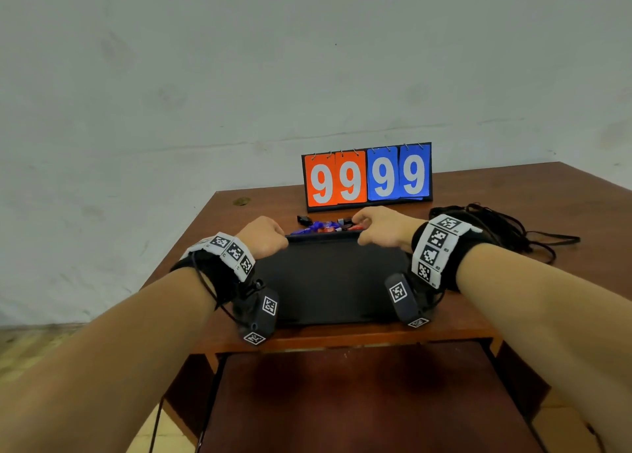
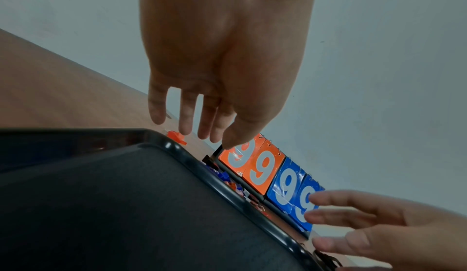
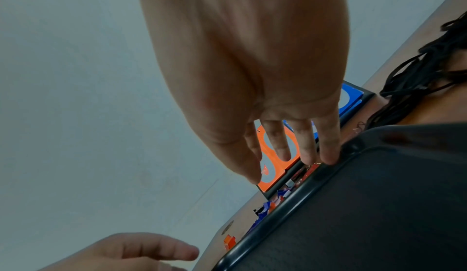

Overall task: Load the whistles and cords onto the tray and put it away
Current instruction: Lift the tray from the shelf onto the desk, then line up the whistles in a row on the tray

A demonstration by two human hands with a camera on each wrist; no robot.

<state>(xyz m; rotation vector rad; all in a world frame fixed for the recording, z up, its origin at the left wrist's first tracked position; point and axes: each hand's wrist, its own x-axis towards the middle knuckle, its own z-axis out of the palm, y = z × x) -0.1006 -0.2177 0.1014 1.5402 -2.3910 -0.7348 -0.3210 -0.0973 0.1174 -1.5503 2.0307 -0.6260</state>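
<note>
A black tray [image 1: 328, 281] is lying flat on the brown desk [image 1: 513, 213], reaching from near the desk's front edge toward its middle, with nothing showing on its floor. The left hand [image 1: 261, 237] is hanging over the tray's far left corner; in the left wrist view its fingers [image 2: 185, 115] are pointing down loosely, slack and holding nothing, just above the desk beyond the tray's rim. The right hand [image 1: 379, 227] is sitting over the far right part of the tray's rim, also released, and in the right wrist view its fingertips [image 3: 328, 151] are touching the rim's outer edge; whether they are pressing on it I cannot tell. The whistles [image 1: 323, 227], a jumble of blue, red, orange and black pieces, are lying on the desk in a row just behind the tray's far edge, between the tray and the scoreboard [image 1: 367, 177]. One orange whistle [image 2: 177, 137] is lying apart from the rest, by the tray's far left corner. The scoreboard is standing upright toward the desk's back edge, showing 99 in orange and 99 in blue. The cords [image 1: 496, 230], a loose black tangle, are lying on the desk near its right edge, beside the right wrist and off the tray.
</note>
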